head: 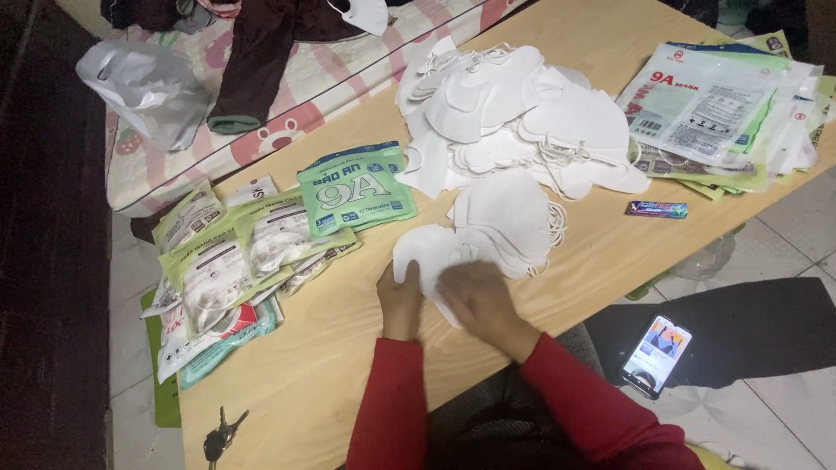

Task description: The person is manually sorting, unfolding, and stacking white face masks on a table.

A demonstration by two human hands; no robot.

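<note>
Fingers first: the left hand (400,300) has its fingers curled close together, thumb side pinching the near edge of a white mask (428,254) that lies flat on the wooden table (322,365). The right hand (477,298) lies palm down over the right part of the same mask, fingers held loosely together and slightly bent, pressing on the fabric; the picture blurs here, so I cannot tell the exact gap between the fingertips. Both wrists come out of red sleeves (392,409).

Head view, working outward from the fingers:
- Just beyond the fingertips, touching the held mask, a small stack of white masks (505,218) with ear loops trailing at its right.
- Further beyond, a large loose heap of white masks (514,117), spread across the middle of the table.
- Left of the left-hand fingers, a green packet (355,187) lying flat, and past it a fanned pile of filled packets (222,261) running over the table's left edge.
- Right of the right hand and well apart, a small dark wrapped bar (656,209); beyond it a stack of empty clear and green packets (723,113).
- Near side, right of the right sleeve and off the table, a phone (657,355) with its screen lit.
- Near side, left of the left sleeve, a bunch of keys (222,435) at the table's corner.
</note>
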